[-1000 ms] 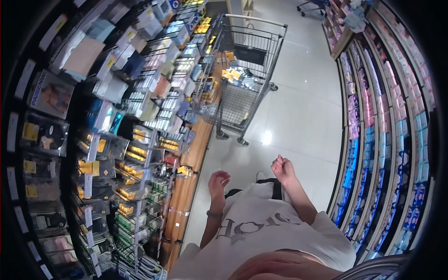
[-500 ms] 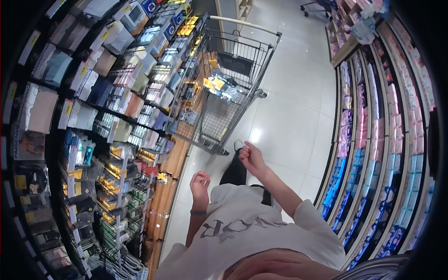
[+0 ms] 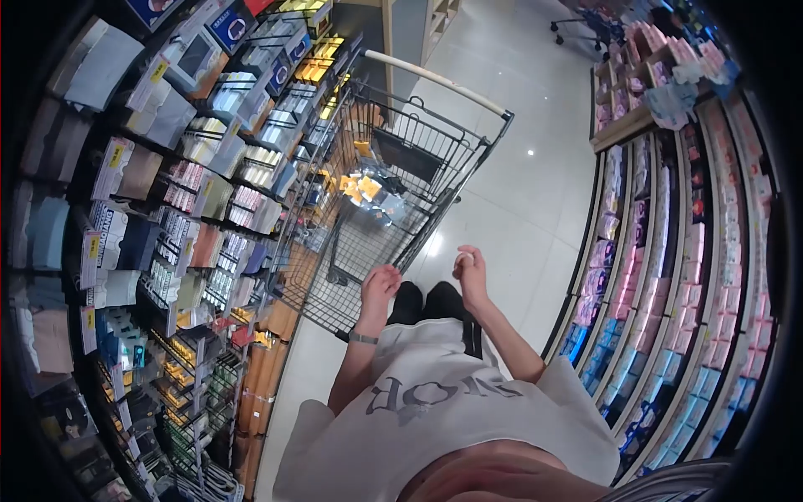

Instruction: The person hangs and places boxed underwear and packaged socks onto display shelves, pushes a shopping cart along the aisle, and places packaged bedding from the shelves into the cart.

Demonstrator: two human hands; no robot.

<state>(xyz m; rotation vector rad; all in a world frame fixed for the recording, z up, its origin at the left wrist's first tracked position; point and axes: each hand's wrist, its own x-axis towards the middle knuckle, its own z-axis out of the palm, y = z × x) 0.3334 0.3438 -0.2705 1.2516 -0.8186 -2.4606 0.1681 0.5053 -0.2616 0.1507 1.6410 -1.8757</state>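
Left grip (image 3: 381,289): fingers loosely bent, part open, nothing seen in them; it overlaps the cart's near aisle-side corner in view, so contact cannot be told.
Right grip (image 3: 471,269): fingers curled in towards the thumb, above the floor (image 3: 523,213); whether something small sits inside cannot be told.
Left shelving (image 3: 266,372): boxed and hanging goods close along the cart's shelf-side edge; a sideways drift could snag hanging packs in the wire.
Right shelving (image 3: 653,188): rows of pink and blue packs, well apart from the cart.
Wire cart (image 3: 324,311): near end just ahead of the legs (image 3: 406,303), handle (image 3: 439,84) along the far edge; with neither grip there, a roll this way could bump the knees.
Packets (image 3: 361,188): yellow and shiny, inside the cart beside the dark panel (image 3: 407,156); a jolt could slide them.
Wristband (image 3: 363,338): on the left wrist; it could catch on the wire.
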